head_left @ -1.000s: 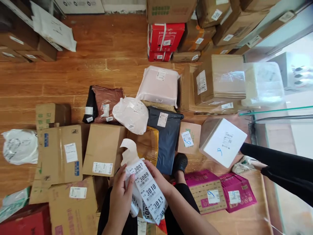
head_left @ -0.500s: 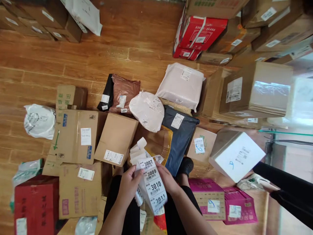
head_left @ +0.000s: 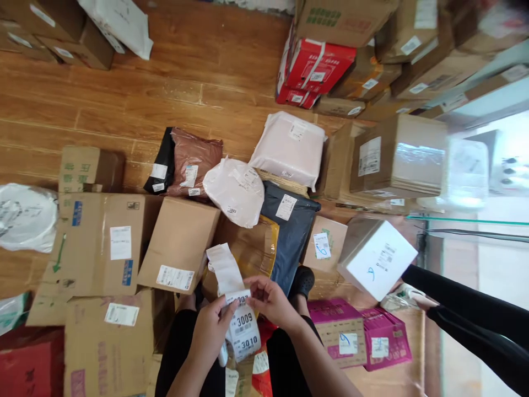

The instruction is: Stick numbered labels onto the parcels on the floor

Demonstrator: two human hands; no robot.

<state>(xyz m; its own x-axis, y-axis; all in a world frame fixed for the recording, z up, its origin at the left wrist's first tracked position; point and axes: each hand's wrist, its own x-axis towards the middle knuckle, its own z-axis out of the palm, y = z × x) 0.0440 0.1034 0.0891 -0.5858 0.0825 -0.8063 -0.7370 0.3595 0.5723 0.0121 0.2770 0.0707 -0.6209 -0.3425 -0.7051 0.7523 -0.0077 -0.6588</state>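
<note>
A strip of printed number labels hangs between my hands above my knees, with 3009 and 3010 readable. My left hand pinches its left edge, thumb on the front near the top label. At the upper right edge, the fingertips of my right hand close on that same top label, partly covering its number. A blank white length of the strip extends upward beyond my fingers. Just past it lie a yellow-edged brown parcel, a plain cardboard box and a white wrapped parcel.
Large cartons stand at left. A dark grey bag, a pink-white parcel and a white-topped box lie ahead and right. Red boxes are stacked at the back. Another person's legs are at right.
The view has shifted, moving most parcels left. My right hand has gone from the strip's side to its top label. The blank length now stretches upward, and label 3011 is out of sight.
</note>
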